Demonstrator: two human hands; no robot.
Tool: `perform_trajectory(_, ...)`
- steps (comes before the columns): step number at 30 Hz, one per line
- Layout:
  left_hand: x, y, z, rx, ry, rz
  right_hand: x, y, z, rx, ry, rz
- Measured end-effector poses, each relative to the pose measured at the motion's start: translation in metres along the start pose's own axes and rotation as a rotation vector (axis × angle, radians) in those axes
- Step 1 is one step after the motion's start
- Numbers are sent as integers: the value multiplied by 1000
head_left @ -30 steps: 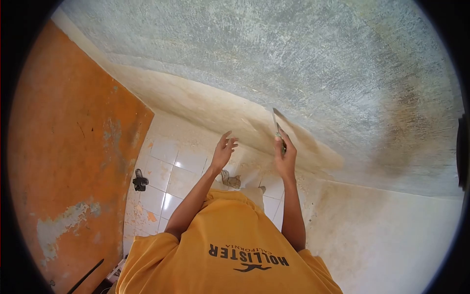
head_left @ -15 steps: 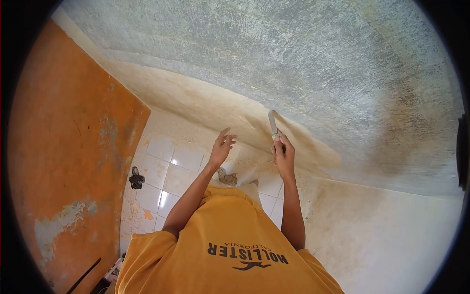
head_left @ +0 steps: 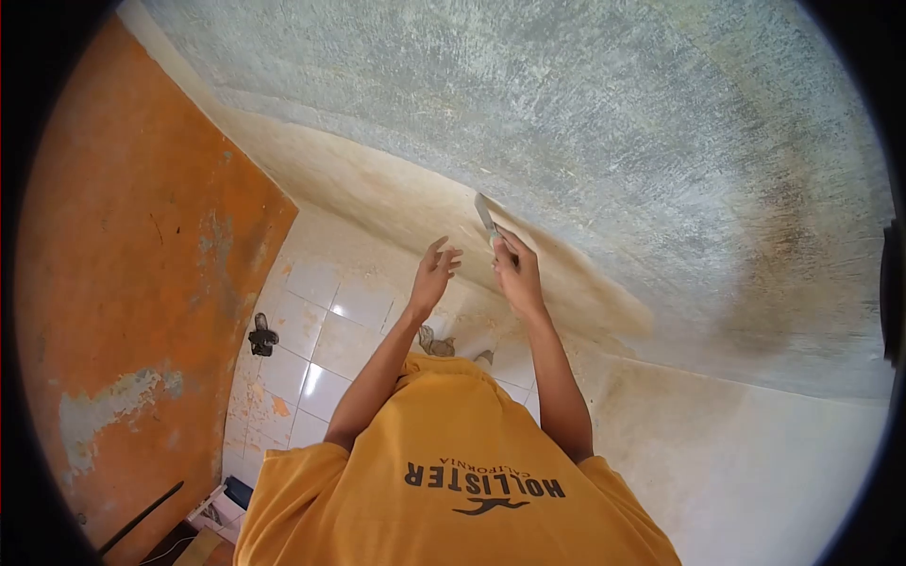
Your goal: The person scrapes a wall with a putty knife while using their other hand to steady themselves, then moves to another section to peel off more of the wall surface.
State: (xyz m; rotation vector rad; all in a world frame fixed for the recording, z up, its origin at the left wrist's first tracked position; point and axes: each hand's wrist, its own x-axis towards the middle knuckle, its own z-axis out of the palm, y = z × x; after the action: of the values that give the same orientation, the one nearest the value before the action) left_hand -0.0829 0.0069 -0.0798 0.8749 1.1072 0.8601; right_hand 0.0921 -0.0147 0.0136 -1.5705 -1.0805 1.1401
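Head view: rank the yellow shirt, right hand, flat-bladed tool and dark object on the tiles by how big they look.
Largest to smallest:
1. Yellow shirt
2. Right hand
3. Flat-bladed tool and dark object: too alike to rank, with part of the tool hidden.

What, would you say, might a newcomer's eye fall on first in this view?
Most striking is the orange wall at left, its paint patchily worn away. Near the centre, the right hand holds a flat-bladed tool by the rough grey wall. A yellow shirt fills the bottom middle.
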Motion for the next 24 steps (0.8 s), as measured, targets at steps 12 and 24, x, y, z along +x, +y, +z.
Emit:
perform_trajectory(12, -7, 9, 1, -56, 97, 9, -40, -11, -24, 132, 112, 184)
perform_trajectory(24, -14, 0, 7, -19, 51, 6, -22, 4, -15, 15, 89, 76)
